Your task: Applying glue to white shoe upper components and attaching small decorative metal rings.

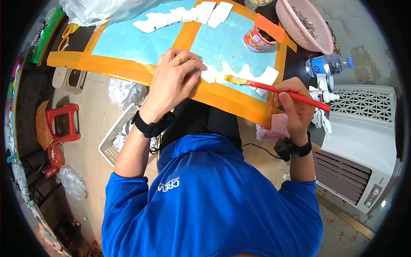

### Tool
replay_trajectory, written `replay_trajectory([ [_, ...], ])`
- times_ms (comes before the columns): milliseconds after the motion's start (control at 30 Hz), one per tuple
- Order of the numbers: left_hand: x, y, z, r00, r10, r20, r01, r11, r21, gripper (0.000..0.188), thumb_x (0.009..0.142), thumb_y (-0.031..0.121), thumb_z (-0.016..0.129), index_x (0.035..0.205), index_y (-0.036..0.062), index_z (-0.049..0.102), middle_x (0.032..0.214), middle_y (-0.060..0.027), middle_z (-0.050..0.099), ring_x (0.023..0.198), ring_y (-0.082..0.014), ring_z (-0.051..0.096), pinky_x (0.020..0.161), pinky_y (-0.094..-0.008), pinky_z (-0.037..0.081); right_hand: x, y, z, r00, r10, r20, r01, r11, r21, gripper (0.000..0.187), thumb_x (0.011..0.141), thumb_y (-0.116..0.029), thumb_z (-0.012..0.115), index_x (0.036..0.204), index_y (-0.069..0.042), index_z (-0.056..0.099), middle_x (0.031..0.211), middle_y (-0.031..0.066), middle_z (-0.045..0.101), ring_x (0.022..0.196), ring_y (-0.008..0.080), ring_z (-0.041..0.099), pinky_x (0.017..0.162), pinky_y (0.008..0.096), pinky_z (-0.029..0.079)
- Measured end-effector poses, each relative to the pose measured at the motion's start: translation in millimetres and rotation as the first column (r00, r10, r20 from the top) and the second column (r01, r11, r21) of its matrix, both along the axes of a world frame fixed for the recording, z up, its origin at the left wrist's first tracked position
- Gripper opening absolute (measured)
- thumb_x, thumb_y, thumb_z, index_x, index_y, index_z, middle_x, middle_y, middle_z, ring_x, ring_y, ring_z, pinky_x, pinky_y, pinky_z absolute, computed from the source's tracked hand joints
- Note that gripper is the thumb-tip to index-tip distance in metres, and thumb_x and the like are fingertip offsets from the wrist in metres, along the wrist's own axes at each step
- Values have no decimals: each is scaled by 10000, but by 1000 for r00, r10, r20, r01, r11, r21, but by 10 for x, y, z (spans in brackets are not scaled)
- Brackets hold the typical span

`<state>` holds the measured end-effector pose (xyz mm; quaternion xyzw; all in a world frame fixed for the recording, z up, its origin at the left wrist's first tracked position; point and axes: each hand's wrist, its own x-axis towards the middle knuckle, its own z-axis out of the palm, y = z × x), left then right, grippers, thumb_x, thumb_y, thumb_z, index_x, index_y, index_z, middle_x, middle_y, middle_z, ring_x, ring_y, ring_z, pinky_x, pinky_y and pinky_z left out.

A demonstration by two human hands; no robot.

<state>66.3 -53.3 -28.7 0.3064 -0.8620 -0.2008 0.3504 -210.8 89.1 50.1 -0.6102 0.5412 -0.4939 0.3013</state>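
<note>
In my right hand (295,103) is a brush with a long red handle (287,91). Its bristles (234,80), coated in something yellowish, lie over white flat pieces (267,77) overlapping in a row on the blue sheet near the table's front edge. My left hand (175,79), a ring on one finger, rests at that edge with its fingers curled. The fingertips press on the left end of the white row; the thumb is partly hidden. A printed red tub (257,39) with dark contents stands behind the row, an orange flap (269,28) at its rim.
More white pieces (180,16) lie fanned at the back, beside a clear plastic bag (100,10). To the right are a pink basket (304,25) of small metal bits, a water bottle (329,65) and a white air cooler (355,141). Scissors (64,38) lie far left.
</note>
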Motion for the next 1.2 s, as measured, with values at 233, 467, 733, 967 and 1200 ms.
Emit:
replay_trajectory([
  [233, -10, 12, 40, 1000, 9, 18, -10, 999, 38, 148, 879, 92, 695, 1013, 134, 744, 1112, -7, 701, 1096, -294, 572, 972, -429, 453, 224, -69, -88, 967, -146, 207, 142, 989, 32, 60, 994, -30, 653, 1023, 20, 669, 839, 60, 665, 692, 83, 630, 602, 198, 485],
  [467, -21, 14, 66, 999, 7, 44, -8, 1000, 27, 164, 870, 46, 693, 1008, 115, 748, 1114, -20, 700, 1107, -278, 573, 986, -400, 450, 4, -110, -220, 928, -311, 207, 315, 949, 13, 107, 1000, -96, 687, 959, -1, 658, 735, 56, 674, 603, 76, 610, 549, 198, 462],
  [733, -35, 16, 87, 998, 0, 66, -1, 1000, 13, 191, 860, 36, 696, 1030, 111, 742, 1125, -24, 694, 1114, -277, 570, 1003, -405, 435, -6, -128, -273, 896, -375, 238, 392, 919, -29, 152, 1001, -129, 696, 906, -16, 661, 716, 37, 670, 599, 67, 604, 540, 202, 434],
  [967, -85, -23, 254, 964, -87, 249, 118, 987, -110, 392, 854, 34, 678, 1206, 198, 728, 1079, -57, 616, 1077, -276, 542, 951, -423, 418, -205, 18, -401, 822, -461, 334, 446, 886, 126, 160, 1006, -152, 689, 910, -25, 667, 732, 47, 678, 599, 86, 624, 545, 214, 471],
  [1200, -117, -178, 377, 874, -220, 433, 317, 934, -166, 556, 844, -19, 598, 1323, 244, 699, 1038, -84, 564, 1035, -291, 510, 944, -424, 392, -236, 61, -423, 796, -501, 340, 483, 864, 141, 167, 1007, -164, 687, 920, -22, 674, 750, 57, 691, 608, 97, 640, 555, 217, 486],
])
